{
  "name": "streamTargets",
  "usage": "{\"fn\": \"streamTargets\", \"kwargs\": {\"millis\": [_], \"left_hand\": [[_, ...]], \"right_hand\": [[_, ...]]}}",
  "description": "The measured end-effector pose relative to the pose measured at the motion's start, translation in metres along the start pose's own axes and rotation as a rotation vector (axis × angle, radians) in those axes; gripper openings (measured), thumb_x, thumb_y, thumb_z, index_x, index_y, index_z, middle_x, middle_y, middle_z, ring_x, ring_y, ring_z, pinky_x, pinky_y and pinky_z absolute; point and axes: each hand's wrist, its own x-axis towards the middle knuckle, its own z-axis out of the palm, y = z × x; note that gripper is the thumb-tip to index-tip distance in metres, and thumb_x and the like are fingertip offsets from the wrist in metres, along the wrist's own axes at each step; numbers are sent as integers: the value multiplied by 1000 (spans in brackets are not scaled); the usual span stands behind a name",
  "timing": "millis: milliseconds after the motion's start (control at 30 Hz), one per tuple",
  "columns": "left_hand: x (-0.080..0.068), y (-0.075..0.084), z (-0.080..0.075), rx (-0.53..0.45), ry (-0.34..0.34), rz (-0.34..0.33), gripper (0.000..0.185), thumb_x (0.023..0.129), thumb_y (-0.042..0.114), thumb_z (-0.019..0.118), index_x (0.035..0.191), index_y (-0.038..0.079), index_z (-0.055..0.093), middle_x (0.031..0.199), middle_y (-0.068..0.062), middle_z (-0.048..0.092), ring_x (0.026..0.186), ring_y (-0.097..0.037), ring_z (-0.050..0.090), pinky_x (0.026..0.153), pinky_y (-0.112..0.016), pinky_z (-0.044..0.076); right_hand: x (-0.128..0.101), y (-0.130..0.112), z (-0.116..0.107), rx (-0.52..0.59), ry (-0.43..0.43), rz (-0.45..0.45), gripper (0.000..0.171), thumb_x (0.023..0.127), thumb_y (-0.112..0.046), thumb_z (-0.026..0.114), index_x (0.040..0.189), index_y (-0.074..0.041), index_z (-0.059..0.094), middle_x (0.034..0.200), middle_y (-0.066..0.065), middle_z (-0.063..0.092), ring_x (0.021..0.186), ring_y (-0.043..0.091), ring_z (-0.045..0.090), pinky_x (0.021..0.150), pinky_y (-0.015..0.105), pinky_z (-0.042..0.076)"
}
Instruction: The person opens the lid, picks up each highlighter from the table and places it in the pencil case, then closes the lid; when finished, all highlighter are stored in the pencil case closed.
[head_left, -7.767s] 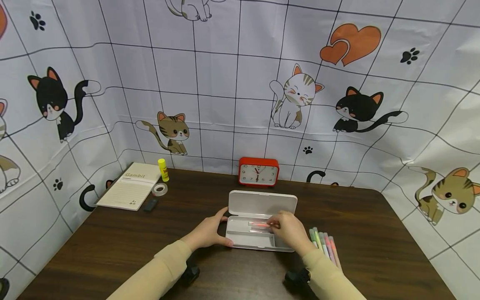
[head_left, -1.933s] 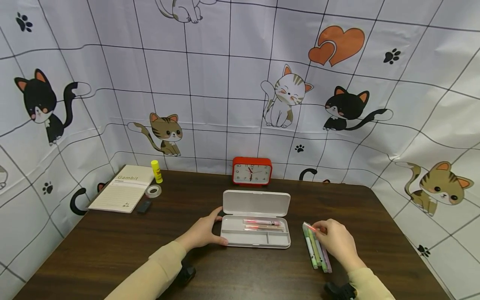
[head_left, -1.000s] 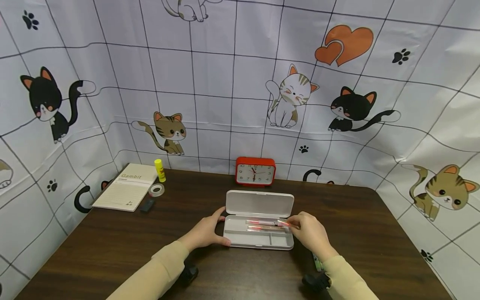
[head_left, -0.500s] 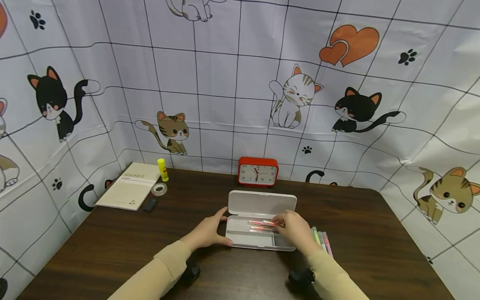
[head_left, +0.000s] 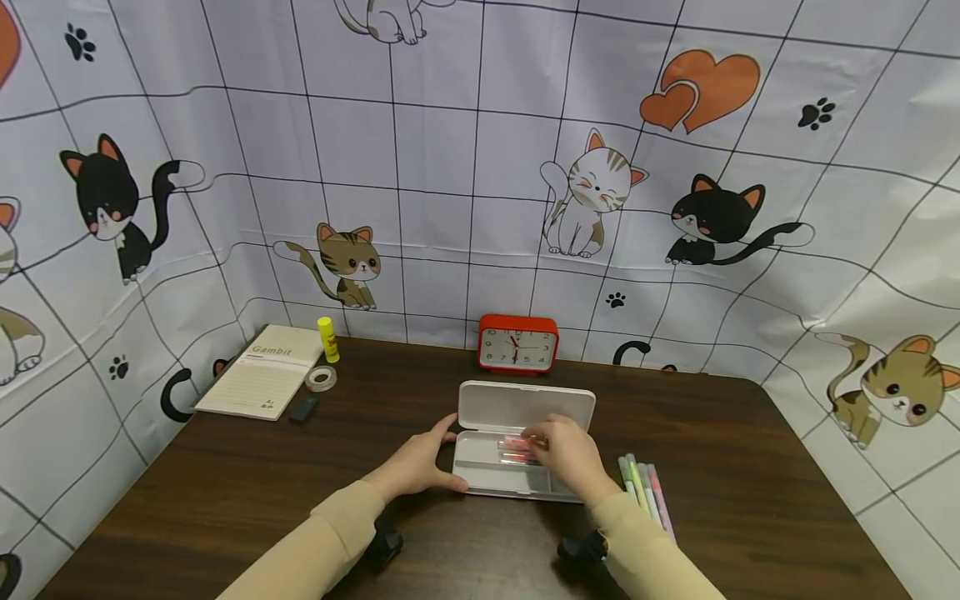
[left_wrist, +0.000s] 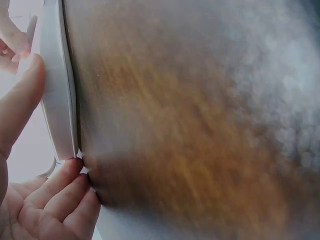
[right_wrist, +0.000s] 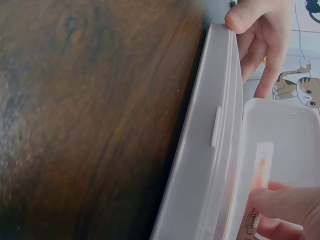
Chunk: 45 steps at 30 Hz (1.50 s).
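Observation:
A white pencil case (head_left: 495, 479) lies on the table with its lid (head_left: 517, 406) raised. My left hand (head_left: 414, 468) grips its left end, thumb at the front corner and fingers behind. Over the back compartment, my right hand (head_left: 570, 457) pinches a slim pen (right_wrist: 248, 225) with a clear, red-tinted end and dark lettering. Clear-ended pens (head_left: 513, 457) lie lengthwise in that compartment, partly hidden by the right hand. To the right of the case, several pastel pens (head_left: 643, 486) in green, yellow, grey and pink lie side by side, partly behind the right sleeve.
A red alarm clock (head_left: 517, 343) stands behind the case. At the back left are a notepad (head_left: 262, 375), a yellow glue stick (head_left: 327, 339), a tape roll (head_left: 321, 379) and a small dark block (head_left: 303, 408). A cat-print sheet hangs behind the table.
The right hand has carried a pen leftward from the group on the table into the case's back compartment. Fewer pens lie on the table than at first. The left hand keeps its grip.

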Motion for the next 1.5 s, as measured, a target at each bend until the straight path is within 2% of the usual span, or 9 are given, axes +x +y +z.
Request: {"fn": "streamTargets", "kwargs": {"millis": [133, 267, 400, 567, 733, 967, 1100, 1267, 1500], "left_hand": [[0, 0, 2, 1, -11, 4, 109, 67, 39, 85, 146, -4, 23, 133, -21, 54, 125, -39, 47, 102, -53, 36], [1, -2, 4, -16, -22, -25, 109, 67, 35, 86, 148, -1, 22, 135, -20, 53, 127, -38, 45, 104, -53, 35], [-1, -4, 3, -12, -25, -38, 109, 67, 35, 86, 149, 0, 22, 135, -19, 53, 127, -38, 45, 104, -53, 35], [-3, -7, 4, -17, -37, -39, 109, 67, 35, 86, 149, 1, 22, 135, -18, 53, 128, -37, 45, 105, -53, 34], [-4, -5, 6, -12, -54, -44, 109, 67, 35, 86, 148, 0, 22, 134, -18, 53, 127, -37, 45, 104, -53, 34], [7, 0, 7, -5, -43, -43, 109, 68, 36, 85, 149, 2, 22, 136, -17, 52, 128, -36, 44, 105, -52, 34], [12, 1, 4, 0, -32, -56, 109, 68, 36, 85, 150, 4, 21, 138, -15, 51, 130, -35, 43, 106, -50, 33], [12, 0, 2, -17, -36, -60, 109, 68, 36, 85, 150, 3, 21, 138, -16, 51, 130, -37, 42, 106, -52, 33], [10, 0, 3, -18, -30, -75, 110, 68, 37, 85, 150, 5, 21, 138, -15, 51, 131, -35, 42, 107, -51, 33]], "right_hand": [[-3, 2, 1, 10, -9, 20, 13, 77, -10, 78, 87, -17, 76, 76, -3, 58, 75, 14, 57, 58, 29, 46], [-7, 3, 0, 26, -20, 36, 12, 77, -11, 78, 88, -15, 76, 78, -2, 60, 78, 17, 60, 62, 32, 49], [-11, 4, 0, 32, -8, 50, 9, 78, -16, 78, 86, -16, 75, 78, -4, 61, 77, 15, 60, 63, 32, 49], [-20, 5, -2, 29, 32, 74, 12, 77, -14, 78, 89, -14, 74, 81, -3, 64, 77, 16, 61, 64, 34, 49], [-27, 9, -6, 32, 23, 116, 13, 78, -13, 77, 91, -14, 74, 84, -1, 65, 76, 16, 60, 62, 32, 48], [-26, 25, -19, 6, 37, 114, 15, 79, -14, 76, 93, -13, 74, 82, -1, 64, 76, 16, 59, 61, 33, 48], [-25, 34, -28, 12, 43, 101, 15, 81, -15, 74, 96, -12, 74, 82, -1, 63, 71, 16, 55, 57, 31, 44], [-29, 47, -38, 19, 43, 94, 16, 82, -16, 73, 97, -11, 74, 82, 0, 64, 71, 18, 56, 57, 30, 43], [-37, 60, -49, 16, 43, 132, 15, 83, -14, 72, 97, -11, 74, 85, 2, 65, 77, 22, 62, 61, 38, 49]]}}
